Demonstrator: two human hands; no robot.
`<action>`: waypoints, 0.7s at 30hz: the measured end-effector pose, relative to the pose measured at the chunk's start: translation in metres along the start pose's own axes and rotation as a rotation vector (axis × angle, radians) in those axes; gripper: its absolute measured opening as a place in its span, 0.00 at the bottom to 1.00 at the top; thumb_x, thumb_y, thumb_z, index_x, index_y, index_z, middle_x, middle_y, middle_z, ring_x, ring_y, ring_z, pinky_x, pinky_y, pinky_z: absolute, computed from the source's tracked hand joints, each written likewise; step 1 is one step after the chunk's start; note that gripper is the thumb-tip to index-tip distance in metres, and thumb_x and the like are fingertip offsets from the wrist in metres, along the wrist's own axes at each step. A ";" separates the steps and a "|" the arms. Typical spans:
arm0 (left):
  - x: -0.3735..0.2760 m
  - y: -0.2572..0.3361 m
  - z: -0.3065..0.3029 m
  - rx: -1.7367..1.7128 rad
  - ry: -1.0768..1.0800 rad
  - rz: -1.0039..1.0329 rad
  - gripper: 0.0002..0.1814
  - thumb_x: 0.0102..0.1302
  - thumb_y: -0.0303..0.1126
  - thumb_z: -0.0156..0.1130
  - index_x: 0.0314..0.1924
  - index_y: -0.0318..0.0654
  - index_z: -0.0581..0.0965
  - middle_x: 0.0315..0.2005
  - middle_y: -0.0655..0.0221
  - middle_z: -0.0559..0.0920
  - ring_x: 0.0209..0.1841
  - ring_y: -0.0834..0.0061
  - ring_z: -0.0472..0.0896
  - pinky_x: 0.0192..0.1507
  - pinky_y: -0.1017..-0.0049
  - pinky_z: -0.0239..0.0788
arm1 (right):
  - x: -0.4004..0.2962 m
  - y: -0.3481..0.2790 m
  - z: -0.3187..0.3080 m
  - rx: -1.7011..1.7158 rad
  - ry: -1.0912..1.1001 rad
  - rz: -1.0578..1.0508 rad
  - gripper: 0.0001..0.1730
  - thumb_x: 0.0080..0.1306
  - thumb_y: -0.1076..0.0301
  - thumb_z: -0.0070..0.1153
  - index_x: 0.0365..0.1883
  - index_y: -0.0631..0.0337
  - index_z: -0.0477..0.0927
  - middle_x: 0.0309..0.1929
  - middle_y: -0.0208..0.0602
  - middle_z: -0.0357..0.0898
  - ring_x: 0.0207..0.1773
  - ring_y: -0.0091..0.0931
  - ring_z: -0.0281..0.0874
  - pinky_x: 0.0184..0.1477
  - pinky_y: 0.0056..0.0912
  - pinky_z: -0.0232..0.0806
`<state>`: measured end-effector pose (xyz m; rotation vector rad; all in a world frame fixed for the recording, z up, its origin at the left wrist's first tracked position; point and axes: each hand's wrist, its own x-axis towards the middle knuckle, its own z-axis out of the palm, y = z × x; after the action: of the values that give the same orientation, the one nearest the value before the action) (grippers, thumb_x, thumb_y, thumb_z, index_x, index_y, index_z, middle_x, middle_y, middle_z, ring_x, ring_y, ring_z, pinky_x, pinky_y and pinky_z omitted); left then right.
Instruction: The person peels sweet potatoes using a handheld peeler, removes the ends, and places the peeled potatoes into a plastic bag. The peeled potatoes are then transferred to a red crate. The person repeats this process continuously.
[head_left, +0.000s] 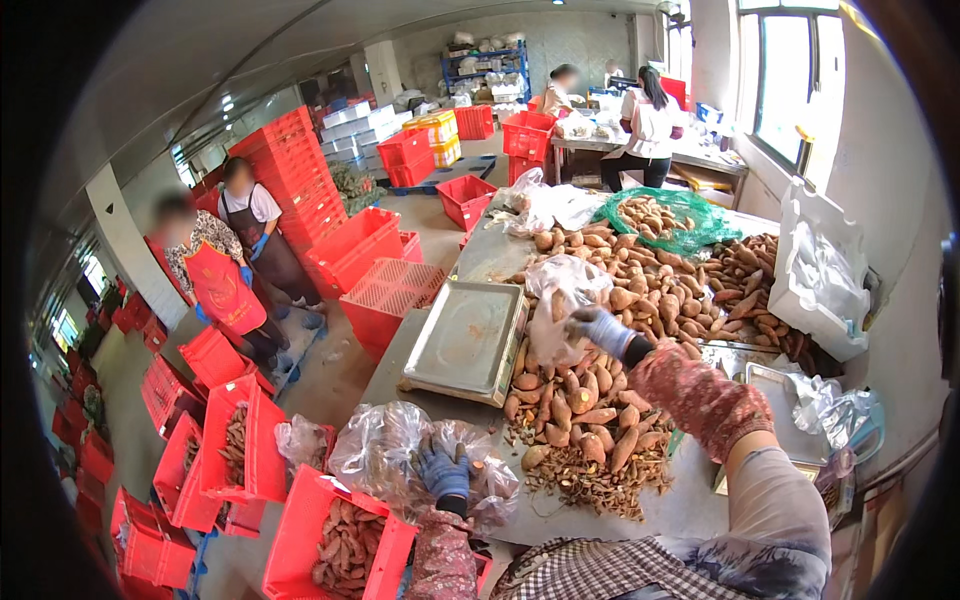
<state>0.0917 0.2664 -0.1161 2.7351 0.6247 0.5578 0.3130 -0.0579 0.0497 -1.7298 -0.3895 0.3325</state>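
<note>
My right hand (602, 330), in a blue-grey work glove, grips a clear plastic bag (555, 319) above the sweet potatoes. Brownish shapes show through the film, but I cannot tell whether they are inside or behind it. A heap of sweet potatoes (589, 409) lies below that hand, with broken bits and trimmings (592, 480) along its near edge. My left hand (442, 469), gloved alike, rests with spread fingers on a pile of clear plastic bags (382, 454) at the table's left edge. Between my hands sits a weighing scale with a bare metal pan (469, 337).
A red crate of sweet potatoes (352, 544) stands by my left arm. A green mesh bag (675, 221) and a white foam box (817, 270) border the heap. Another metal pan (787, 412) lies right. Two people (225, 277) stand left among crates; others work at a far table (697, 154).
</note>
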 end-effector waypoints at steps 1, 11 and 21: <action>-0.001 -0.002 -0.001 0.001 0.004 0.002 0.36 0.61 0.55 0.55 0.64 0.41 0.66 0.64 0.61 0.66 0.67 0.61 0.61 0.71 0.56 0.40 | -0.010 -0.026 -0.003 0.081 0.027 0.001 0.15 0.66 0.65 0.58 0.45 0.68 0.78 0.38 0.36 0.82 0.39 0.25 0.79 0.47 0.28 0.72; -0.002 -0.002 -0.003 -0.014 0.031 0.038 0.35 0.60 0.52 0.57 0.63 0.40 0.66 0.63 0.58 0.67 0.67 0.61 0.62 0.72 0.56 0.39 | -0.081 -0.142 -0.066 0.820 -0.208 -0.032 0.12 0.69 0.71 0.51 0.50 0.60 0.73 0.44 0.35 0.79 0.46 0.30 0.78 0.53 0.37 0.70; 0.000 0.003 -0.011 0.016 0.014 0.022 0.35 0.61 0.54 0.56 0.62 0.38 0.68 0.65 0.61 0.65 0.67 0.61 0.61 0.71 0.58 0.41 | -0.121 -0.140 -0.044 0.653 -0.281 0.176 0.30 0.72 0.51 0.44 0.56 0.73 0.70 0.45 0.40 0.79 0.35 0.22 0.77 0.25 0.15 0.64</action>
<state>0.0885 0.2655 -0.1050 2.7579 0.6063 0.5804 0.2124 -0.1251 0.1969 -1.0772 -0.2858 0.7470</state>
